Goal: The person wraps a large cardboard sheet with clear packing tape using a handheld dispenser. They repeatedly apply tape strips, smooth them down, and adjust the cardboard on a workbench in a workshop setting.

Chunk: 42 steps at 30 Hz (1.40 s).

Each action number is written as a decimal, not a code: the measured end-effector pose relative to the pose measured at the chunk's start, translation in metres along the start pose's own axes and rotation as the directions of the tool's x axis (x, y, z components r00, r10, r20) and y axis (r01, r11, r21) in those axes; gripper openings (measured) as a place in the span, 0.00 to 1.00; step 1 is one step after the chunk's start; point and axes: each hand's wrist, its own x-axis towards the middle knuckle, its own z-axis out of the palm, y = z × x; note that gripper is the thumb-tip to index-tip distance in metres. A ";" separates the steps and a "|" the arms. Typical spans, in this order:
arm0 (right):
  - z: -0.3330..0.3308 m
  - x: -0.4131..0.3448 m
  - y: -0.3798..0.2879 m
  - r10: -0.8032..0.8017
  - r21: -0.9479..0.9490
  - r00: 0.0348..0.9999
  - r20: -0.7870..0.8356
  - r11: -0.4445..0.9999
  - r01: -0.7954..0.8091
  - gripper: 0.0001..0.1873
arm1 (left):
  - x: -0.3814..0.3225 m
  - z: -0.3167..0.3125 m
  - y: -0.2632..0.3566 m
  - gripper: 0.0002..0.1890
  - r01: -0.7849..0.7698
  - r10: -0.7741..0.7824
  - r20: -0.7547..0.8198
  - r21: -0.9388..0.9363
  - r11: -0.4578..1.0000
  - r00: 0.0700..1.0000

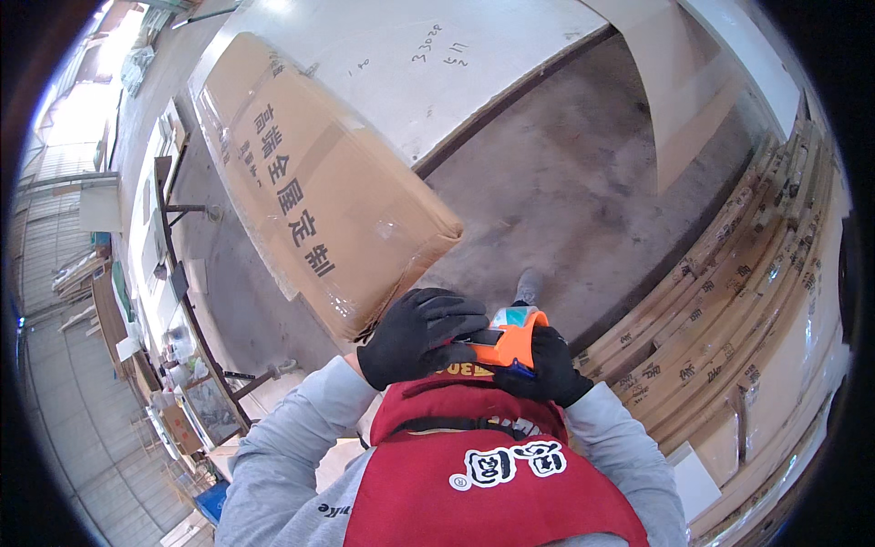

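Both my hands wear black gloves and meet in front of the red apron [492, 472]. My right hand [547, 369] grips an orange packing tape dispenser [509, 345] by its right side, with a roll of tape [514, 316] in it. My left hand [427, 335] lies against the dispenser's left end, its fingers bent round a dark part there. Just beyond my left hand is the near end of a long cardboard carton [321, 184], wrapped with clear tape and bearing printed writing.
The carton rests partly on a large white panel [410, 75] with handwritten marks. Flat cartons [724, 294] are stacked along the right. A metal-framed table [198, 321] with assorted things stands at left. My shoe [528, 286] is on the grey floor [547, 157].
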 end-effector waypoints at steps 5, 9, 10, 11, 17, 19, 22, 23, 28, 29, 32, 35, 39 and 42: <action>0.036 0.001 0.008 0.030 0.261 0.997 0.070 0.964 -0.047 0.29 | -0.041 0.013 -0.021 0.09 0.600 -0.561 0.280 -0.595 0.536 0.779; 0.053 -0.015 0.036 0.342 0.227 0.771 0.537 0.822 -0.523 0.29 | -0.085 0.019 -0.036 0.05 0.617 -0.656 -0.168 -0.230 0.752 0.736; 0.056 -0.018 0.046 0.424 0.160 0.664 0.616 0.758 -0.633 0.30 | -0.094 0.012 -0.043 0.04 0.627 -0.656 -0.379 -0.214 0.749 0.653; 0.062 -0.020 0.054 0.517 0.030 0.514 0.685 0.685 -0.728 0.30 | -0.102 0.003 -0.050 0.03 0.660 -0.635 -0.559 -0.196 0.725 0.532; 0.138 0.020 0.063 0.601 0.322 0.607 0.520 0.521 -0.791 0.30 | -0.119 -0.051 -0.132 0.04 0.573 -0.271 -0.623 0.353 0.739 0.734; 0.144 0.040 0.052 0.620 0.379 0.533 0.576 0.375 -0.846 0.27 | -0.119 -0.044 -0.164 0.04 0.550 -0.212 -0.573 0.519 0.654 0.792; 0.146 0.052 0.019 0.705 0.321 0.475 0.527 0.353 -0.879 0.21 | -0.131 -0.033 -0.183 0.14 0.616 -0.181 -0.640 0.562 0.553 0.747; 0.150 0.054 0.007 0.739 0.262 0.449 0.503 0.365 -0.894 0.20 | -0.132 -0.031 -0.182 0.19 0.607 -0.082 -0.674 0.597 0.525 0.734; 0.207 0.056 -0.022 0.474 -0.207 0.866 0.158 0.874 -0.440 0.19 | -0.097 -0.004 -0.147 0.33 0.563 -0.164 -0.654 0.463 0.685 0.738; 0.218 0.054 -0.019 0.453 -0.118 0.886 0.103 0.890 -0.441 0.19 | -0.087 0.008 -0.138 0.31 0.428 -0.362 -0.238 0.622 0.656 0.901; 0.234 0.055 0.007 0.720 0.741 0.551 0.422 0.076 -0.667 0.19 | -0.081 0.007 -0.141 0.30 0.386 -0.301 -0.244 0.644 0.661 0.922; 0.209 0.044 0.019 0.811 0.422 0.451 0.373 0.284 -0.861 0.19 | -0.094 -0.027 -0.170 0.30 0.520 -0.316 -0.414 0.636 0.570 0.853; 0.138 0.016 -0.012 0.744 0.129 0.666 0.055 0.656 -0.743 0.19 | -0.104 -0.054 -0.174 0.27 0.673 -0.147 -0.736 0.494 0.550 0.661; 0.106 0.016 -0.039 0.394 -0.028 0.912 -0.119 0.916 -0.399 0.23 | -0.107 -0.028 -0.118 0.20 0.474 -0.378 -0.493 0.080 0.877 0.784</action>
